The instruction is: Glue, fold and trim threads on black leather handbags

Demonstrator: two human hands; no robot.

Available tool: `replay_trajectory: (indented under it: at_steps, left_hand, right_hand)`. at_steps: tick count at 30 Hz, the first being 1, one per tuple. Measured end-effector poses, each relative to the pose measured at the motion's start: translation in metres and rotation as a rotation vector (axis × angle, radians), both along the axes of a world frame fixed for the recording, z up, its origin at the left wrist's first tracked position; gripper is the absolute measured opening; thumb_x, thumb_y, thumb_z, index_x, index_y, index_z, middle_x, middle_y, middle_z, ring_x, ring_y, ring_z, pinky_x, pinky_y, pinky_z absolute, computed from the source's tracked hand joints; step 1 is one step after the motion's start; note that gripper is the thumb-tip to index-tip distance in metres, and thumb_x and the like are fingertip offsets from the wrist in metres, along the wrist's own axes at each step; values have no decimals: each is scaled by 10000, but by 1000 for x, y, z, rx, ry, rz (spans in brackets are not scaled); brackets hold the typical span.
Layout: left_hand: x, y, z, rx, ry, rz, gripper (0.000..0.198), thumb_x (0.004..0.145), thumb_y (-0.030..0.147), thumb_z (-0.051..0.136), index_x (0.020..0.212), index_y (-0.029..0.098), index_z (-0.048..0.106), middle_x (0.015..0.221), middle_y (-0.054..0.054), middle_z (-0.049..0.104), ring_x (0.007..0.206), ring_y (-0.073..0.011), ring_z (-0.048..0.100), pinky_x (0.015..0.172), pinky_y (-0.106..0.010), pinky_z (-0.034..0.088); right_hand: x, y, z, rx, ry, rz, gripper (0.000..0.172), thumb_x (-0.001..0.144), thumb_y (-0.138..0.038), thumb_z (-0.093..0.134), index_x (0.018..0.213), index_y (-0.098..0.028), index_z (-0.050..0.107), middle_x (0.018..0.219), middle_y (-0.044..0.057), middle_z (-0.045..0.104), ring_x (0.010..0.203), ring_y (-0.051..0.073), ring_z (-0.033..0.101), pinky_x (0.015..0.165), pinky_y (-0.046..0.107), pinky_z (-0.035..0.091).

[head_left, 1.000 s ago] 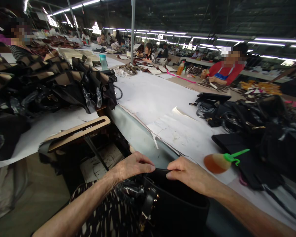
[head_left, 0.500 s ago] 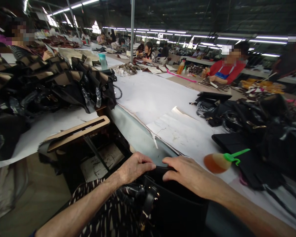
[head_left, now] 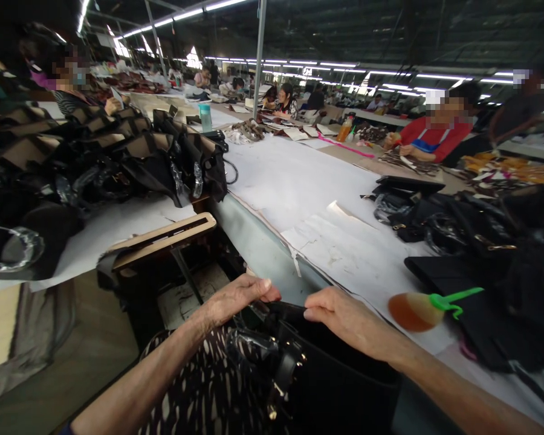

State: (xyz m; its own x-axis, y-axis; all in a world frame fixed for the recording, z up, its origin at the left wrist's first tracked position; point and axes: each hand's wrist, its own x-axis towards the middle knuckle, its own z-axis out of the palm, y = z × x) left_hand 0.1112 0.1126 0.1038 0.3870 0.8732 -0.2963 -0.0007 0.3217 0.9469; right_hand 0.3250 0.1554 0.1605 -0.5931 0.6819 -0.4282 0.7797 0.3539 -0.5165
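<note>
A black handbag point(head_left: 344, 386) rests on my lap, its mouth open toward me and its gold-coloured buckles on the near side. Clear plastic wrap covers its handle. With fingers and thumb pinched, my left hand point(head_left: 242, 295) grips the far left part of the bag's top rim. My right hand point(head_left: 340, 314) pinches the same rim a little further right, leaving a short stretch of edge between the two hands. The fingertips of both hands are partly hidden behind the rim.
On the white-covered table point(head_left: 299, 181) a glue bottle point(head_left: 414, 312) with a green spout lies at right, beside stacked black bags point(head_left: 480, 229). More black bags point(head_left: 118, 151) are heaped at left. A wooden slotted frame point(head_left: 167, 238) stands left of my hands. A person in red point(head_left: 439, 136) works across the table.
The view has swung slightly left, so the surroundings sit further right. My hands have moved a little apart along the bag's rim and keep their pinch.
</note>
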Motion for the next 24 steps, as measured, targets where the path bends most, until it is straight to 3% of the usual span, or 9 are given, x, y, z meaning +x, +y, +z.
replay_trajectory:
  at_steps: [7,12,20,24]
  left_hand:
    - [5,-1,-3,-14,40,6,375,671,393,659,922,114,679,693,-11,616,626,-116,501,617,-218,382]
    - [20,1,-8,-58,-7,81,265,625,346,677,713,96,685,537,13,553,504,-88,434,510,-212,337]
    - [20,0,-21,-151,-89,163,262,581,276,687,752,77,692,564,-22,600,496,-106,486,498,-223,356]
    - [24,-7,-20,-126,-77,165,272,607,293,666,769,76,696,551,-20,592,478,-100,471,475,-218,340]
  right_hand:
    - [-1,2,-3,-12,18,6,288,778,-297,451,546,-182,325,511,-62,305,496,92,332,483,236,251]
    - [-2,2,-3,-15,-2,2,302,770,-302,454,542,-182,297,514,-60,286,494,92,311,470,244,225]
    - [-4,4,-3,-124,36,26,276,770,-312,462,551,-181,355,522,-59,294,513,94,317,477,243,224]
    - [-11,1,3,-134,73,84,234,756,-326,504,585,-182,436,544,-58,357,543,98,358,480,231,242]
